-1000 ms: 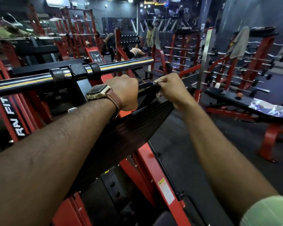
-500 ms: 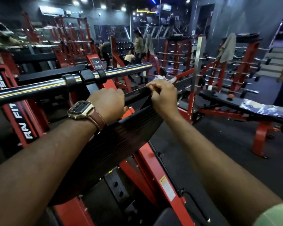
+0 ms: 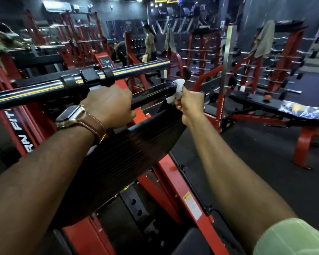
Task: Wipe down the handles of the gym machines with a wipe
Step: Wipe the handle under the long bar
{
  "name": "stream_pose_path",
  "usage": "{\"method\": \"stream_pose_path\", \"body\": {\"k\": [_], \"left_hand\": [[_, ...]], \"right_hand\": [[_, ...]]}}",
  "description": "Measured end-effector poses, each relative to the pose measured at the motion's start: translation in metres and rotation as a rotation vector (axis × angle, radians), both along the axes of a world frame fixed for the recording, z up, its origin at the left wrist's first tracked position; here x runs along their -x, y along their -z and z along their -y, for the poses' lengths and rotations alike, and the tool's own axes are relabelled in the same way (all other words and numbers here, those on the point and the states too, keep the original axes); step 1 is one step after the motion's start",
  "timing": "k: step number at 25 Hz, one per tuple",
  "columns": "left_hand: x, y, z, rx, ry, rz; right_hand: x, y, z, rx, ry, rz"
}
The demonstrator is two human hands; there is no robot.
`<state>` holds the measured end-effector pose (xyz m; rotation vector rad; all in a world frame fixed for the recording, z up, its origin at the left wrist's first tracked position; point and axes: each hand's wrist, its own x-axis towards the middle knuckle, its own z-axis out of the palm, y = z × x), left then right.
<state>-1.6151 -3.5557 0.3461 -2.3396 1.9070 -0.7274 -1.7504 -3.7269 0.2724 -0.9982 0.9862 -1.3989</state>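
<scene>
A black glossy handle bar (image 3: 155,92) of a red gym machine runs across the middle of the head view. My left hand (image 3: 109,105), with a brown-strapped watch on the wrist, grips this handle from above. My right hand (image 3: 190,103) pinches a crumpled white wipe (image 3: 178,89) and holds it against the handle's right end. A longer black bar with a yellow stripe (image 3: 136,69) lies just behind, above both hands.
A ribbed black footplate (image 3: 129,155) slopes down below the hands on a red frame (image 3: 188,197). A black bench (image 3: 265,105) with a blue patterned cloth stands at the right. Red racks fill the background, where a person (image 3: 150,43) walks.
My right hand has slid off the bar's top to its right end, so the white wipe now shows. My left hand stays gripping the handle. The camera shifted slightly.
</scene>
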Motion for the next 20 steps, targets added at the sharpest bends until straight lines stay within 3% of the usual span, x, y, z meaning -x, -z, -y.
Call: {"method": "stream_pose_path", "body": {"k": [3,5,7,10,12,14,17,19,20], "left_hand": [[0.0,0.002,0.0,0.024,0.003,-0.001],[0.001,0.002,-0.001,0.035,0.004,0.001],[0.002,0.001,-0.002,0.035,0.0,-0.003],[0.004,0.001,-0.002,0.018,-0.001,0.011],[0.005,0.0,-0.001,0.005,-0.001,0.015],[0.004,0.0,-0.002,0.011,0.001,0.002],[0.006,-0.001,-0.006,0.028,0.031,-0.018],[0.004,-0.001,-0.008,0.028,0.043,-0.038],[0.003,-0.001,-0.008,0.025,0.05,-0.065]], "right_hand": [[-0.011,-0.003,-0.015,0.426,0.243,-0.381],[-0.018,-0.011,-0.029,0.692,0.311,-0.518],[-0.019,-0.021,-0.009,0.607,0.306,-0.584],[-0.013,-0.031,0.024,0.22,0.232,-0.468],[-0.017,-0.033,0.013,0.19,0.237,-0.501],[-0.034,-0.027,-0.03,0.469,0.297,-0.605],[-0.046,0.0,-0.098,1.014,0.21,-0.517],[-0.036,0.0,-0.092,1.084,0.239,-0.454],[-0.031,0.001,-0.07,0.966,0.294,-0.436]]}}
